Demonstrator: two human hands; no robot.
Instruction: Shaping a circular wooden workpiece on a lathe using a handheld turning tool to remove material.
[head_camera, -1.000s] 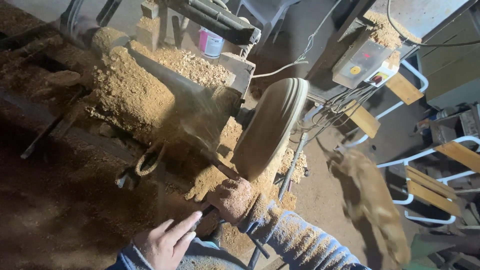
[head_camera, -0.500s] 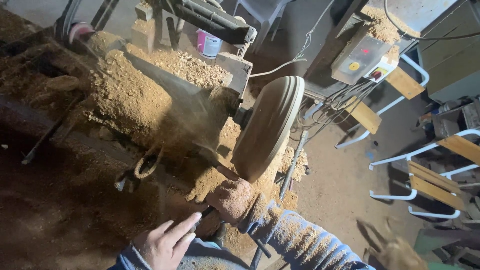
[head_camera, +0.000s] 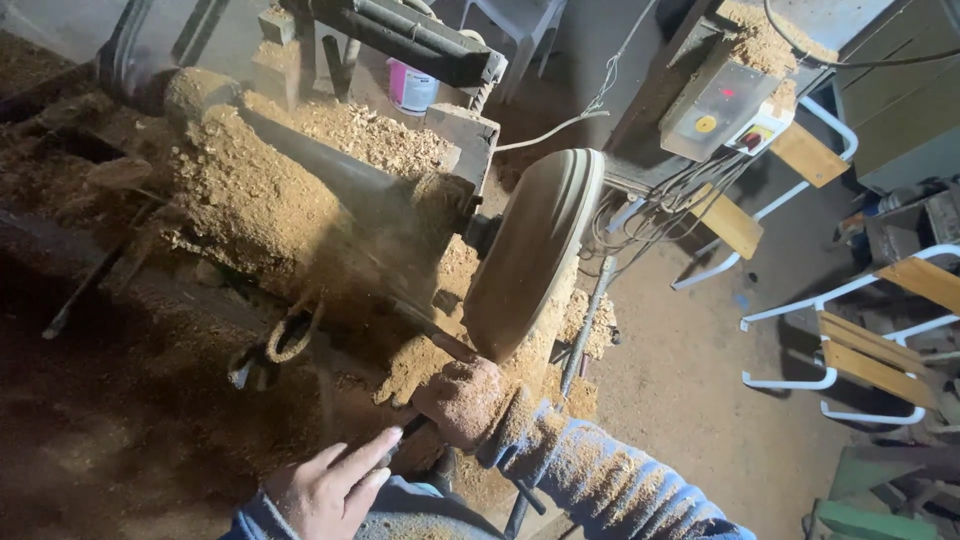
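A round wooden disc (head_camera: 535, 250) is mounted on a lathe (head_camera: 400, 190) buried in sawdust. My right hand (head_camera: 462, 400), dusted with shavings, grips a long dark turning tool (head_camera: 425, 335) whose tip lies near the lower rim of the disc. My left hand (head_camera: 328, 487) sits at the bottom of the frame with its fingers stretched out along the tool's handle end; the handle itself is mostly hidden. My right sleeve (head_camera: 600, 480) is blue and covered in chips.
Sawdust piles (head_camera: 250, 200) cover the lathe bed. A grey switch box (head_camera: 715, 105) with cables hangs at the upper right. White-framed wooden chairs (head_camera: 860, 350) stand on the dirt floor at the right. A pink-and-white can (head_camera: 410, 88) stands behind the lathe.
Both hands stay in nearly the same place on the tool. A blurred object that passed at the lower right is gone from view.
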